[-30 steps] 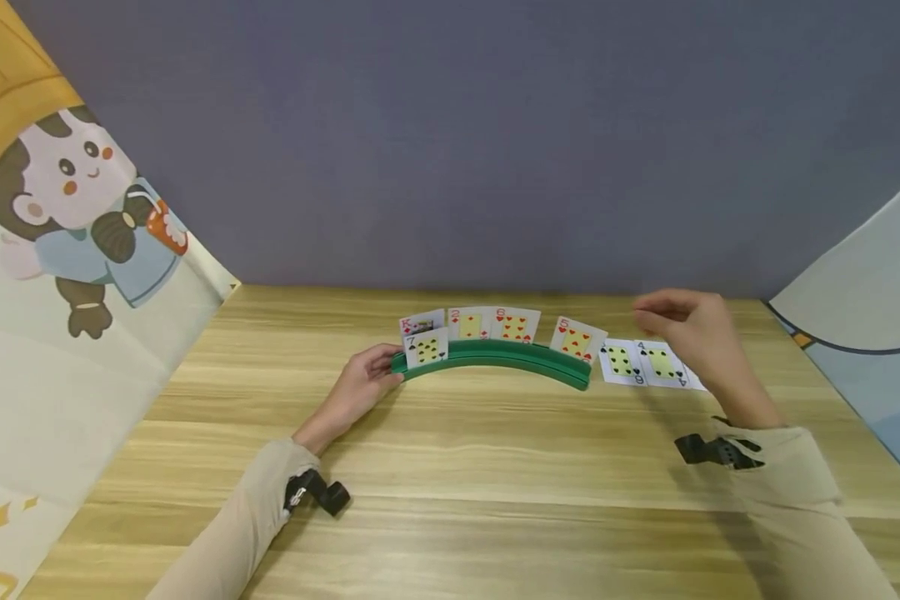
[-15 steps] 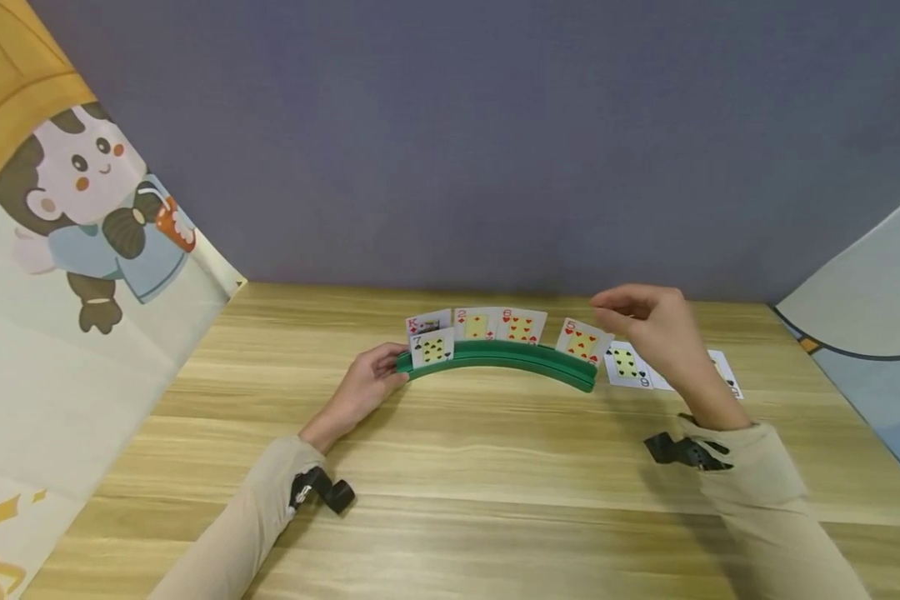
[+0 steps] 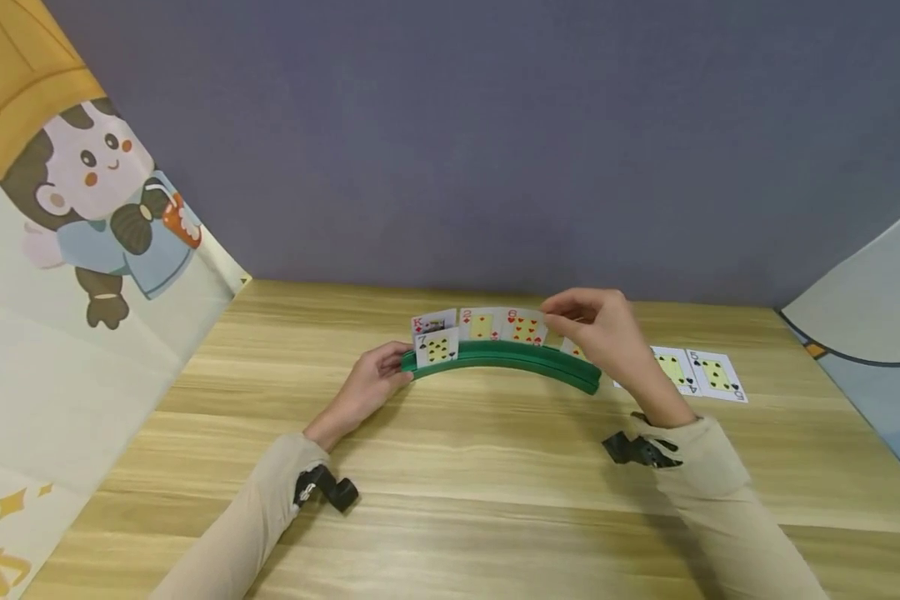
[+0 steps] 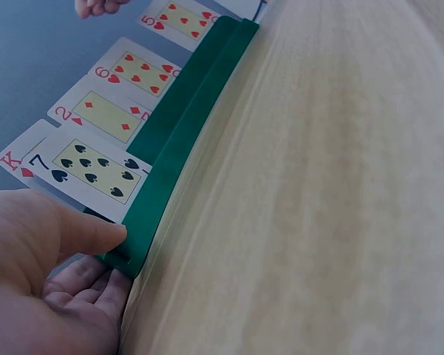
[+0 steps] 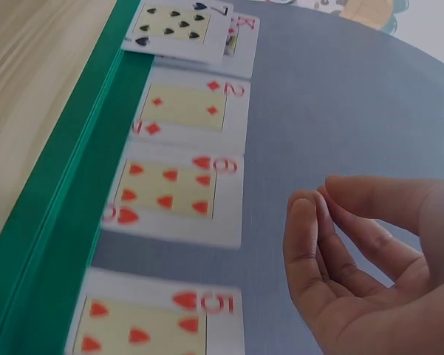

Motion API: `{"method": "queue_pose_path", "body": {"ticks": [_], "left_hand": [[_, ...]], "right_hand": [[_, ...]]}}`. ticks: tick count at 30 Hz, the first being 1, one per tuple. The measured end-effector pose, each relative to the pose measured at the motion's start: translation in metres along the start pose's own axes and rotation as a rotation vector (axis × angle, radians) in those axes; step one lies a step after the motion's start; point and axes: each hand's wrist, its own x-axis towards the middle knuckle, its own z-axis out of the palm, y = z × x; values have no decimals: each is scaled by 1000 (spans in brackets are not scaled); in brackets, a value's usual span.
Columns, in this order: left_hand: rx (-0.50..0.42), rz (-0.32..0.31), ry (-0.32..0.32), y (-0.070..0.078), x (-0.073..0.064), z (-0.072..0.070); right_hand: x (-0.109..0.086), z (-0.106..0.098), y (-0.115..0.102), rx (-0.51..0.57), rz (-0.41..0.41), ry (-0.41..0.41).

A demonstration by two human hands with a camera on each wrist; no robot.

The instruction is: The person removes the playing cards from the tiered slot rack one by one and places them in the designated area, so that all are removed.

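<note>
My left hand (image 3: 367,387) grips the left end of a curved green card holder (image 3: 525,358), thumb in front and fingers underneath in the left wrist view. In its rear slot stand a king of diamonds (image 3: 433,319), a two of diamonds (image 3: 480,323), a six of hearts (image 3: 525,326) and a five of hearts (image 5: 144,325). The seven of spades (image 4: 89,169) stands in front, partly covering the king. Beside the six, my right hand (image 3: 603,337) hovers with loosely bent fingers and holds nothing. In the head view, that hand covers part of the five of hearts.
Flat on the wooden table (image 3: 450,500), right of the holder, lie a four of spades (image 3: 673,367) and a five of spades (image 3: 717,375). Another card beside them is mostly hidden by the right hand. A grey wall (image 3: 450,150) rises behind.
My right hand has moved left, from over the flat cards to beside the six of hearts. My left hand keeps its grip on the holder. The head view has shifted slightly.
</note>
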Motion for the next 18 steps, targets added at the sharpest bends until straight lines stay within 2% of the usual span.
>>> {"method": "queue_pose_path", "body": {"ticks": [11,18], "left_hand": [[-2,15,6,3,4,3],[-2,3,23,4,8,5]], "right_hand": [[18,27,-5,60,-26,-57],[31,41,-10,79,-37,-105]]}}
